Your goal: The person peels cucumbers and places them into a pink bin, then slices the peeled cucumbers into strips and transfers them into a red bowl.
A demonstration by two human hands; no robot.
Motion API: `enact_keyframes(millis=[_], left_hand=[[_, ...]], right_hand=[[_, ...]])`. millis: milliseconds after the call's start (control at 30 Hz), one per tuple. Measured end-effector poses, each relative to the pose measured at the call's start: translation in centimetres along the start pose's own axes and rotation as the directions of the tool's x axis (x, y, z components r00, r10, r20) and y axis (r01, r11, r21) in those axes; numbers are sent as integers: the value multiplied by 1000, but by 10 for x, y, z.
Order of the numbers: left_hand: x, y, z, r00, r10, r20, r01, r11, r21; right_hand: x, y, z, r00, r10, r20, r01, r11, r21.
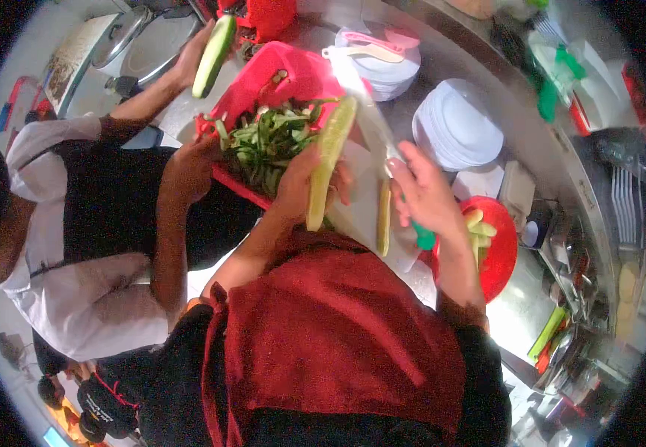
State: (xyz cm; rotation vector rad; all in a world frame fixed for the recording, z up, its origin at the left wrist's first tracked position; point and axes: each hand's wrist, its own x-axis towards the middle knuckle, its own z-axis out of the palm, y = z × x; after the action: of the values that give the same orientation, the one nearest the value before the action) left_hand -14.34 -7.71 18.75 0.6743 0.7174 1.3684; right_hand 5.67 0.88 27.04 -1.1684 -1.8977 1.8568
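My left hand (298,181) is closed around a long cucumber half (333,153), its pale seeded face turned up. My right hand (428,192) grips a knife (371,112) by its green handle, the broad blade pointing up and away from me. The blade is to the right of the cucumber half, apart from it. Another cucumber length (384,220) lies on the white cutting board (364,167) between my hands. To the left, a red tub (263,71) holds a heap of green peelings (267,141). Cut cucumber pieces (479,232) sit in a red bowl (503,257) beside my right forearm.
At my left a co-worker's hand (187,63) holds a partly peeled cucumber (215,56); their other hand (189,165) is at the tub. Stacked white plates (460,123) stand beyond my right hand, with another plate stack (386,78) near the blade tip. Forks (624,201) lie far right.
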Motion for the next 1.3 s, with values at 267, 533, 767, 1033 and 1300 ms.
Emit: enact_keyframes(millis=[267,533,767,1033,1300], left_hand=[[38,33,-18,976,126,-180,-167,958,-234],[55,45,-28,968,172,-183,-186,980,-64],[59,49,-24,924,245,-292,-211,967,142],[61,44,-23,829,375,-414,-256,914,315],[54,50,-18,825,302,-477,-137,927,349]], right_hand=[[-4,-40,-18,992,125,7,-125,990,-67],[23,-46,-34,987,-161,27,159,914,-374],[38,-51,-35,984,-169,60,178,886,-429],[47,-52,-33,989,-113,98,144,901,-410],[46,-50,-28,986,-125,112,161,885,-436]])
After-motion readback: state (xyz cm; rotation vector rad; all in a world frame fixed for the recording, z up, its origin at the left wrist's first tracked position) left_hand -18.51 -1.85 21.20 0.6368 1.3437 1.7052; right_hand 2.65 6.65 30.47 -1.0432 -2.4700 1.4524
